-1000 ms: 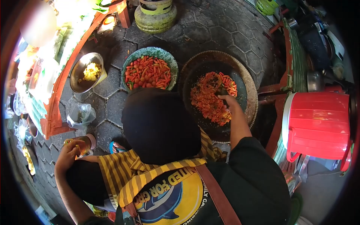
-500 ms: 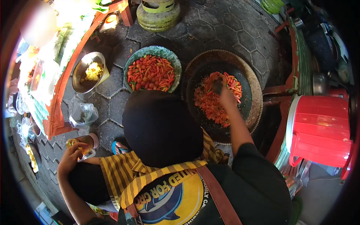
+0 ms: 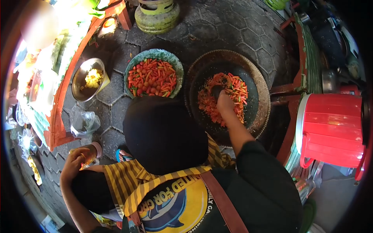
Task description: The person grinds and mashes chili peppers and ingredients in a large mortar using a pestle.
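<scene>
My right hand (image 3: 225, 104) is wrapped round a dark pestle (image 3: 217, 91) that presses into crushed red chilies (image 3: 210, 99). Whole red and orange chilies (image 3: 237, 90) lie to the right of the mash. All this sits in a wide dark stone mortar (image 3: 254, 97), set inside a round woven tray (image 3: 265, 83). My left hand (image 3: 74, 162) rests at the left knee, its fingers loosely bent. Just beyond those fingers is a clear jar (image 3: 91, 151) with a pinkish lid; its contents are partly hidden, and I see no grip on it.
A green speckled basin (image 3: 131, 64) holds more chilies and small tomatoes. Left of it stands a metal bowl (image 3: 79, 87) with yellow pieces. A plastic bag (image 3: 84, 122) lies on the paving. A gas cylinder (image 3: 157, 17) is at the back, and a red cooler (image 3: 332, 130) at the right.
My right hand and the pestle have shifted left and slightly up within the mortar. The left hand stays at the knee. The view itself has drifted a little.
</scene>
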Motion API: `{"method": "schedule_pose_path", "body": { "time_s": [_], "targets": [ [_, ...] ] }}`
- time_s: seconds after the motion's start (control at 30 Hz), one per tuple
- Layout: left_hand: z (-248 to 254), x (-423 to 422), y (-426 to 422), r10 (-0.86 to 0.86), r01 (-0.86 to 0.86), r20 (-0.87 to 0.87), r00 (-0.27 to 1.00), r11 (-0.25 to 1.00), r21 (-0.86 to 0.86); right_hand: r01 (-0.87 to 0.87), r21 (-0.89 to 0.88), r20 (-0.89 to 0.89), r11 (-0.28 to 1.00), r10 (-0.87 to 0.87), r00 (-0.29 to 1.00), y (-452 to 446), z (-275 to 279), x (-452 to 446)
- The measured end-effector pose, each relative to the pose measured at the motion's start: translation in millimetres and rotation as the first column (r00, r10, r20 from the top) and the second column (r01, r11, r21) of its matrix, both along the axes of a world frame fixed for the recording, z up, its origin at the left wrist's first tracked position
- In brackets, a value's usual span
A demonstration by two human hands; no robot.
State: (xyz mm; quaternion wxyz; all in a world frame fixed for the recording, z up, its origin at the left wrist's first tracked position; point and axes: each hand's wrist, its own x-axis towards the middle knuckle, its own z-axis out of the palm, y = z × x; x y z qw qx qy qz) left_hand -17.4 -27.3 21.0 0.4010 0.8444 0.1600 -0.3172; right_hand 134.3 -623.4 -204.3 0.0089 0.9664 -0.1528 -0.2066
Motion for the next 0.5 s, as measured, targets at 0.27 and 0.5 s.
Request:
{"method": "schedule_pose_path", "body": {
  "time_s": [0.27,0.5],
  "targets": [
    [11.7,5.6,-10.6,0.035,-0.026,0.079,0.996,0.994,-0.110,0.003,0.314,-0.277,0.950,0.089,0.957,-55.9,41.6,49.3],
    [7.3,4.8,-5.0,0.015,-0.007,0.067,0.998,0.994,-0.112,0.103,0.078,0.152,0.992,-0.114,0.982,-4.1,-23.9,10.1]
  ]
}}
